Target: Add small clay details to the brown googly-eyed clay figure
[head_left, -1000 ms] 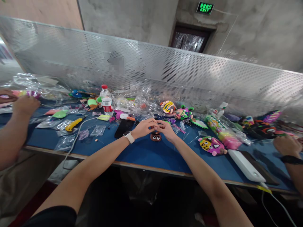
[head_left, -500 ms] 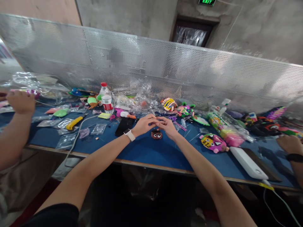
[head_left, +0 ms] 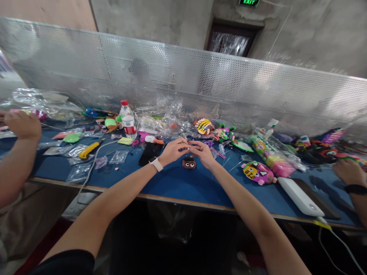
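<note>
Left hand [head_left: 172, 151], pale watch on its wrist, and right hand [head_left: 204, 153]: fingertips meeting above the blue surface [head_left: 183, 183], pinched together on a small dark piece [head_left: 189, 145] too tiny to identify; round brown clay face with white eyes [head_left: 189, 163] lying on the surface just below both hands; black phone [head_left: 149, 152] left of them; pink and yellow tiger-faced figure [head_left: 257, 172] well to the right; clear plastic water bottle with red cap [head_left: 128, 120] at back left; co-workers' hands at both edges.

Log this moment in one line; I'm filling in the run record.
left hand: fingers meet right hand, pinching something small | below: brown clay face on blue table | others' hands at both ends
</note>
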Demonstrator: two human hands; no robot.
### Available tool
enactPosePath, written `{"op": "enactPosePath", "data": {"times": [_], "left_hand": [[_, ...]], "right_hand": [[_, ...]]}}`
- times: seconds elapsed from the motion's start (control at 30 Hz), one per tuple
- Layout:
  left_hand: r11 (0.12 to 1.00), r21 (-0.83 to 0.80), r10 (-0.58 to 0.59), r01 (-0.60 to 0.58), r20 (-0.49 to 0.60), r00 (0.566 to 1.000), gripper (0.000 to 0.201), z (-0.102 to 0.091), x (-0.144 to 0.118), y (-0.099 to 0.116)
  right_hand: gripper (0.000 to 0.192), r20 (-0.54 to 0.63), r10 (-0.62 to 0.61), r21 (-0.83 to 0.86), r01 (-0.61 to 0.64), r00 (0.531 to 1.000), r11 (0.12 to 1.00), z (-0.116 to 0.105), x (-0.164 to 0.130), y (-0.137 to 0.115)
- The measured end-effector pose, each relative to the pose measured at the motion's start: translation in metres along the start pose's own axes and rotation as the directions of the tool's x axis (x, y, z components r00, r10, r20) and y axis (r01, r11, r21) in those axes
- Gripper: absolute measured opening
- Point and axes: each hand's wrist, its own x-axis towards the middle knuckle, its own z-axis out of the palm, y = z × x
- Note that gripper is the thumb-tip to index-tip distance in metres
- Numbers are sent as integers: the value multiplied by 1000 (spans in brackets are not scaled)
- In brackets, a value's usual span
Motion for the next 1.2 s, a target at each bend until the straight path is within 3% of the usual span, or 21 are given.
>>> {"op": "enactPosePath", "data": {"times": [0.13, 0.4, 0.67, 0.87, 1.2], "left_hand": [[999, -41, -5, 4, -25, 1000, 29, -1, 1, 3], [955, -247, -191, 166, -84, 978, 30, -9, 11, 19], [897, -380, -268, 226, -60, 962, 24, -5, 10, 31], [914, -336, -262, 228, -58, 963, 24, -6, 11, 30], [992, -97, -88, 76, -118, 989, 23, -3, 9, 27]], "right_hand": [[53, 11, 4, 7, -4, 1000, 1000, 0, 0, -1], [48, 151, -56, 176, 29, 987, 984, 0, -3, -6], [47, 129, -70, 196, 44, 989, 980, 2, 0, 6], [50, 127, -62, 209, 34, 990, 977, 3, -1, 3], [51, 7, -20, 130, 19, 1000, 991, 3, -1, -3]]}}
